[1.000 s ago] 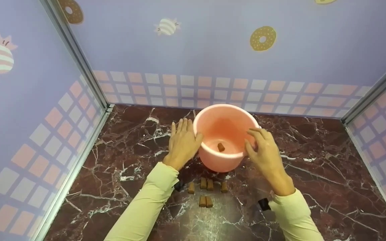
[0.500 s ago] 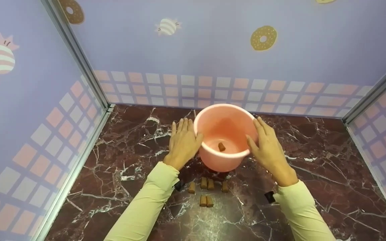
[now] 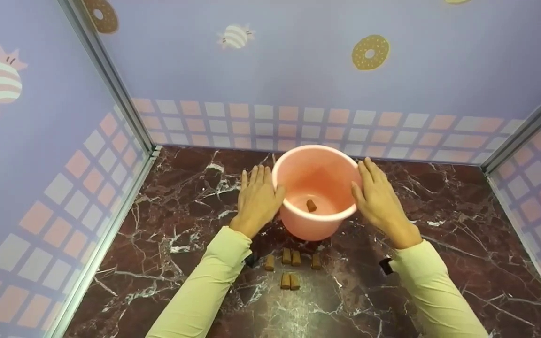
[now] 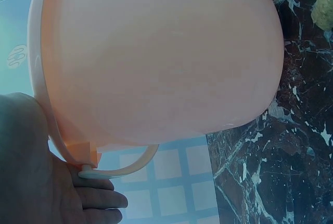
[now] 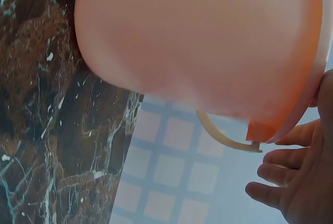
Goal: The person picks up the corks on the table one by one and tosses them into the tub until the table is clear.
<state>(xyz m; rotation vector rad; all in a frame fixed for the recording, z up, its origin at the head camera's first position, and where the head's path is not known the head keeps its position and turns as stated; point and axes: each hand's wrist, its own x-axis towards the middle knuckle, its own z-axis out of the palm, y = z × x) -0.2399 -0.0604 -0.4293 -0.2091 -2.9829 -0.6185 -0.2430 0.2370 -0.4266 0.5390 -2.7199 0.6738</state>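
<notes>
A pink plastic bucket stands upright on the dark marbled surface, with one brown cork stopper lying on its bottom. My left hand lies against the left side of the rim, fingers straight and pointing away, thumb at the rim's edge. On the opposite side, my right hand touches the rim, its fingers extended along the outside and its thumb at the edge. Both wrist views show a pale handle hanging behind the bucket. Several cork stoppers lie in front of it.
Behind the bucket rises a lilac wall printed with sweets and checks. Side panels with metal edging bound the marbled surface at left and right. Two of the loose corks lie closer to me, side by side.
My right hand has straightened its bent fingers and shifted outward and farther along the rim's right side. The left hand, the bucket and the corks look unmoved.
</notes>
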